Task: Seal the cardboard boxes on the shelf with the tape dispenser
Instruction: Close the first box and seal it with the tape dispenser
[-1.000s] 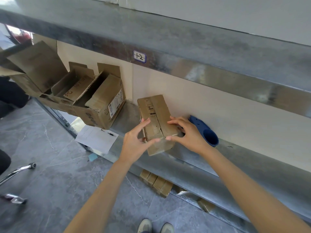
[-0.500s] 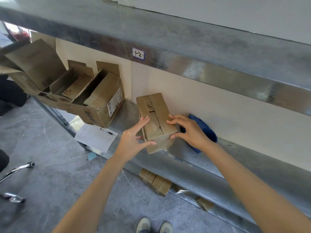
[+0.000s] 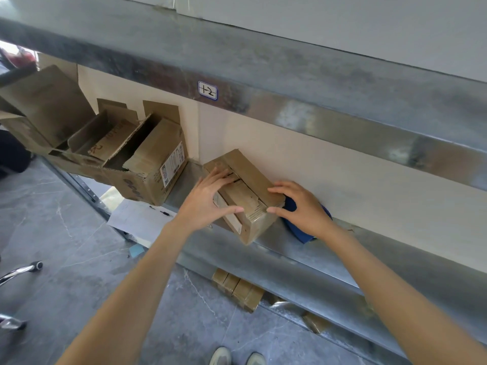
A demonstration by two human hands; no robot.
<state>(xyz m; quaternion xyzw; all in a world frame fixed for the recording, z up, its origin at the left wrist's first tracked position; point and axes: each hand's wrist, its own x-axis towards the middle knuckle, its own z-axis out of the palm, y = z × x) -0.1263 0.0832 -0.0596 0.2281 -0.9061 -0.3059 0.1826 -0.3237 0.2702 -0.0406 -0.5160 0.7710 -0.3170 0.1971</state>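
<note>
Left hand (image 3: 208,204) and right hand (image 3: 303,206), fingers spread, press small box (image 3: 246,192) flaps closed at shelf (image 3: 342,255) front edge; next move probably means picking up the tape dispenser (image 3: 299,234).

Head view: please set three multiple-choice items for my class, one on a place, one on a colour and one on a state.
1. Where does the tape dispenser lie?
A. on the floor
B. on the shelf, behind the right hand
C. inside the large open box

2. What colour is the tape dispenser?
A. red
B. yellow
C. blue

3. How are the top flaps of the small box?
A. folded down under the left hand
B. standing wide open
C. torn off

Key:
1 B: it shows on the shelf just past the right hand, beside the small box.
2 C: the part that shows is blue.
3 A: the flaps lie flat and the left hand's fingers rest on them.
</note>
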